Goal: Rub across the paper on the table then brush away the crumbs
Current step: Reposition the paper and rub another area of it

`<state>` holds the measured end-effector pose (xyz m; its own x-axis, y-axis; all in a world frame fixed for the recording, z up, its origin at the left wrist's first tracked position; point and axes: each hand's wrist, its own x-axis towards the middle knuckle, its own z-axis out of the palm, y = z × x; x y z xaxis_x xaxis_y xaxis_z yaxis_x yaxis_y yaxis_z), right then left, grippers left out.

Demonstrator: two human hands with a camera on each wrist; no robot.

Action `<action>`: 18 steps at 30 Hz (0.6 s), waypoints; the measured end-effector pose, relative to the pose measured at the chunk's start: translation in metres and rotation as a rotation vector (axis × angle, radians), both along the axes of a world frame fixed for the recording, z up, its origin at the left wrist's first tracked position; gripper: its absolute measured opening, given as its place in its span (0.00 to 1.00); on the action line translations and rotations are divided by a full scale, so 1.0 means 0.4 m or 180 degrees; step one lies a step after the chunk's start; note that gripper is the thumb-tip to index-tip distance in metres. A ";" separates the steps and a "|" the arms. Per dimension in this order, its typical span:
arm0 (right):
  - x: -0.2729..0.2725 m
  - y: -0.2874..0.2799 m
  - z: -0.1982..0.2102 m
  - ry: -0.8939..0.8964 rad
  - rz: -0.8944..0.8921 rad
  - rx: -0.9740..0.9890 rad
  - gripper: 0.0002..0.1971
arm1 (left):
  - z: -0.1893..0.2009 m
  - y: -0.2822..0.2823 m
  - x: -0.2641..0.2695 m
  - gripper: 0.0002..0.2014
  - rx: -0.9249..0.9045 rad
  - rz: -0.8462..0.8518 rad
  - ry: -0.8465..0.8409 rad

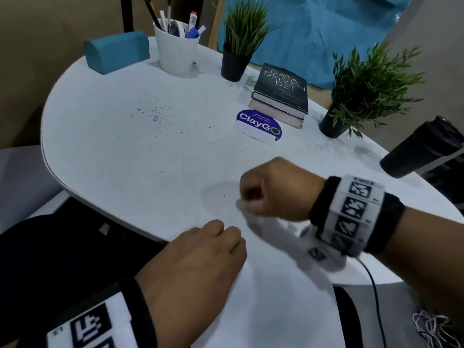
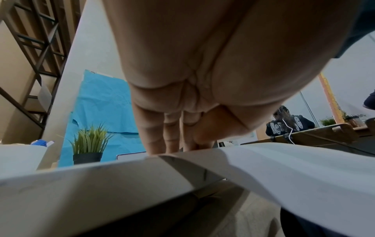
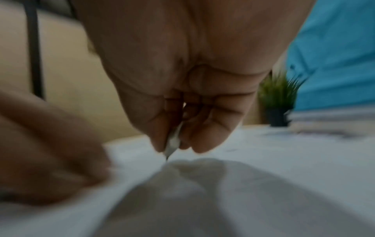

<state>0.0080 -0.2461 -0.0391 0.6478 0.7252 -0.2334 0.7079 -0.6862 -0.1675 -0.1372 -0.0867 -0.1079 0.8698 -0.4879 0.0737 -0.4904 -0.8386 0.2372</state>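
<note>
Lying at the near edge of the white tabletop (image 1: 105, 151), the paper (image 1: 276, 297) overhangs toward the person. The right hand (image 1: 273, 189) pinches a small white eraser (image 3: 172, 142) in curled fingers (image 3: 205, 136), its tip on the sheet. The left hand (image 1: 190, 262) presses the paper flat, fingers straight and together. Dark crumbs (image 1: 158, 114) lie scattered farther back.

Right hand (image 3: 182, 96) pinching white eraser (image 3: 173, 141) | tip above bulged paper (image 3: 202, 184) | potted plant (image 3: 279, 99) on tabletop (image 3: 294, 152)
</note>
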 end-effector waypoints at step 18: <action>0.098 -0.071 -0.014 -0.0439 -0.0394 -0.0060 0.09 | -0.011 0.000 0.000 0.30 -0.0004 0.0018 0.0082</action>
